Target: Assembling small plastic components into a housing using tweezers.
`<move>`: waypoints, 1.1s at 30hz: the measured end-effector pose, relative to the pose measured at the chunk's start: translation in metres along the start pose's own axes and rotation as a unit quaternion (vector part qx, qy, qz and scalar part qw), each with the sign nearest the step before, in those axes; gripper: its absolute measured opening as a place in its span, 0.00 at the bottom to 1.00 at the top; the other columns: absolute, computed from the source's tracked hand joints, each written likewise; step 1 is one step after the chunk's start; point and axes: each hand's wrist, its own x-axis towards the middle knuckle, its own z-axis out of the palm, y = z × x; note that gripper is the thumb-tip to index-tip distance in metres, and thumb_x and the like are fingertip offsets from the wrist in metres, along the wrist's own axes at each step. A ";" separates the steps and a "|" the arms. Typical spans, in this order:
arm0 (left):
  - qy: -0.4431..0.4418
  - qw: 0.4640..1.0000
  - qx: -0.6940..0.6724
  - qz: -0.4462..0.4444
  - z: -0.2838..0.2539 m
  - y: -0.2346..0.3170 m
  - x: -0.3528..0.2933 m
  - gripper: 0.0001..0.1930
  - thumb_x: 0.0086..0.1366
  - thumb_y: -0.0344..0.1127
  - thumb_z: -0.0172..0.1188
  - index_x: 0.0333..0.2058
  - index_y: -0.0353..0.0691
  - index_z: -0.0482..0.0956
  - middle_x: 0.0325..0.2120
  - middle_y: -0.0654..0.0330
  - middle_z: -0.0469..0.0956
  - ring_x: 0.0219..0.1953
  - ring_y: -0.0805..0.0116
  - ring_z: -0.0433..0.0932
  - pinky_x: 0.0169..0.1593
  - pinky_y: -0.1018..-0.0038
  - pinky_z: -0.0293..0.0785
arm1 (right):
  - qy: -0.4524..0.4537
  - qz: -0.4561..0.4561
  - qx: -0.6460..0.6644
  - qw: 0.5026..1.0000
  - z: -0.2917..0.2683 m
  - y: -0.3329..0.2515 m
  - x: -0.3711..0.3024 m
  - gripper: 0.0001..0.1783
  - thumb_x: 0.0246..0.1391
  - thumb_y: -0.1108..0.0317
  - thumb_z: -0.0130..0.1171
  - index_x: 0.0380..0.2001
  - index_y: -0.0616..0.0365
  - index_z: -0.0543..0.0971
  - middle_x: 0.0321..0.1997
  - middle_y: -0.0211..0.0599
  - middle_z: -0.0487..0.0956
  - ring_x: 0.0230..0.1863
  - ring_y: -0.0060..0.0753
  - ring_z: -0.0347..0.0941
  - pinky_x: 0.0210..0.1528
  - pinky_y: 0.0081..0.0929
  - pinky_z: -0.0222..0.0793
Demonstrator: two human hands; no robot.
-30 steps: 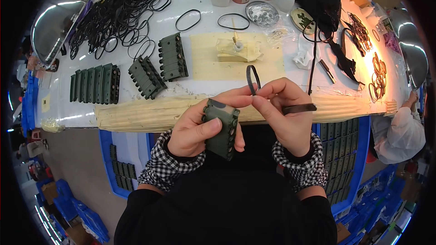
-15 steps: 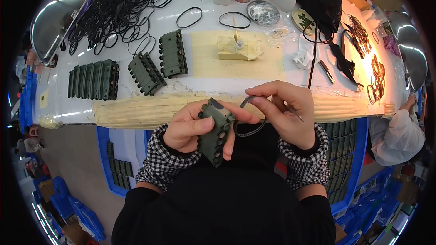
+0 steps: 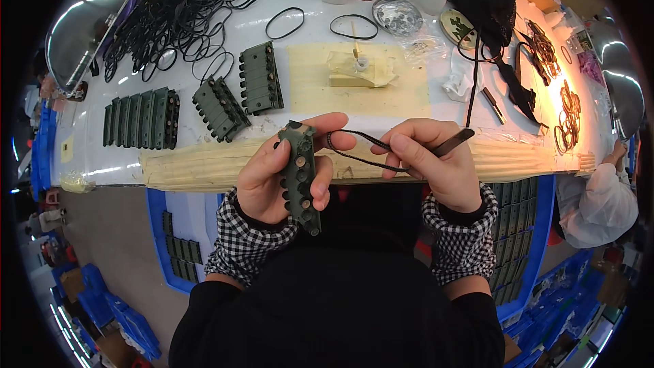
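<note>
Dark green plastic, far left: a row of ribbed wheeled parts (image 3: 142, 119) upright on the table. Below the edge, left blue tray (image 3: 155, 225), a few green pieces inside; too small to tell if looped. Then a heap of black rubber bands (image 3: 160, 27), loose, tangled, and two small green stacks (image 3: 261, 80) near it; no loop visible on those or the row.

Left hand (image 3: 262, 177): fingers curled in, thumb and fingers closed on a green wheeled hull part (image 3: 300, 177), tilted, wheels facing up, held just in front of the table edge. Visible wheels bare. Ribbed black track loop (image 3: 368, 138) stretches across between the hands, left end at the left fingertips; contact with the hull part, cannot tell.

Right hand (image 3: 443, 170): thumb and fingertips pinched shut on the loop, dark slim tool (image 3: 453, 143) tucked in the same grip. My read: partway on this one, loop in hand but off the wheels. Right blue tray (image 3: 541, 232): many green rows, loops unreadable.
</note>
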 end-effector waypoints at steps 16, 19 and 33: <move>-0.003 0.997 0.082 -0.006 0.002 -0.002 -0.001 0.32 0.72 0.43 0.40 0.64 0.25 0.45 0.57 0.43 0.63 0.29 0.68 0.72 0.28 0.72 0.78 | 0.038 0.007 -0.011 0.999 0.001 0.002 0.002 0.17 0.62 0.63 0.51 0.47 0.63 0.77 0.24 0.32 0.81 0.14 0.04 0.53 0.17 0.08 0.46; -0.005 0.996 0.084 -0.006 0.001 -0.002 -0.001 0.32 0.71 0.43 0.41 0.63 0.24 0.45 0.56 0.42 0.63 0.29 0.68 0.73 0.28 0.72 0.78 | 0.021 0.021 -0.010 1.000 -0.002 -0.001 0.001 0.15 0.62 0.64 0.53 0.48 0.59 0.78 0.28 0.30 0.82 0.17 0.04 0.54 0.20 0.08 0.49; -0.033 0.997 0.062 -0.022 -0.001 -0.006 -0.001 0.33 0.70 0.41 0.46 0.63 0.23 0.45 0.57 0.39 0.63 0.30 0.64 0.76 0.29 0.70 0.80 | 0.019 -0.013 0.036 0.999 0.006 -0.004 0.002 0.15 0.62 0.67 0.52 0.48 0.64 0.77 0.28 0.31 0.81 0.23 0.09 0.67 0.25 0.09 0.63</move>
